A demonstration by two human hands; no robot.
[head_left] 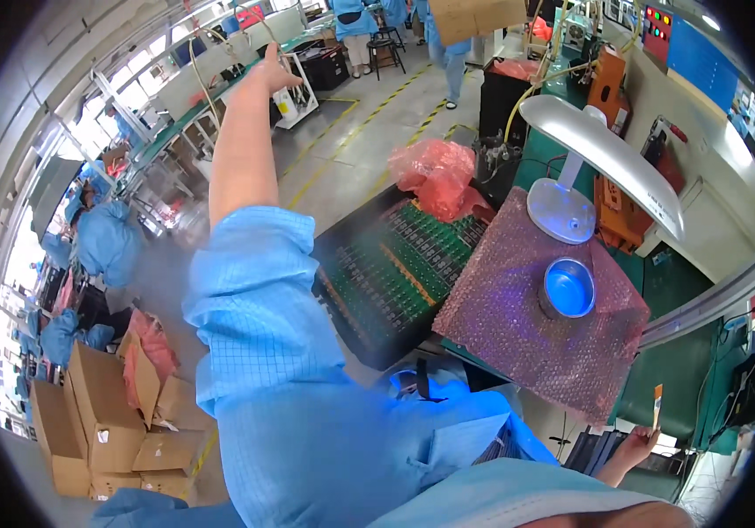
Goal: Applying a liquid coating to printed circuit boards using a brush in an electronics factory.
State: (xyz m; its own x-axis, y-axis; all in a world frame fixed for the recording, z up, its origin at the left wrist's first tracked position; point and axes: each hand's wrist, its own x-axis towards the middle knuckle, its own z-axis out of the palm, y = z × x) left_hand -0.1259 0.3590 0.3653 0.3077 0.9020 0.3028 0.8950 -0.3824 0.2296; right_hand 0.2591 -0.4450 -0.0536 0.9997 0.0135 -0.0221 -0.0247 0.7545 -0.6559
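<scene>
My left arm stretches up and away in its blue sleeve, and my left hand point(267, 76) is in the air at the upper left, empty, its fingers apart. At the lower right my right hand point(633, 451) pinches the handle of a small flat brush point(656, 407), bristles upward. Nearest to it is a sheet of pink bubble wrap point(518, 352) spread over the green bench. A round metal cup point(568, 289), glowing blue inside, stands on this wrap. Behind the cup is a silver desk lamp point(560, 211), its head tilted over the wrap.
Left of the bench, a black tray point(360, 339) holds several green circuit boards point(404, 264) with pink plastic wrap point(439, 176) on top. Opened cardboard boxes point(105, 414) stand at lower left. A person carries a cardboard box point(476, 19) down the aisle; others sit at left point(109, 242).
</scene>
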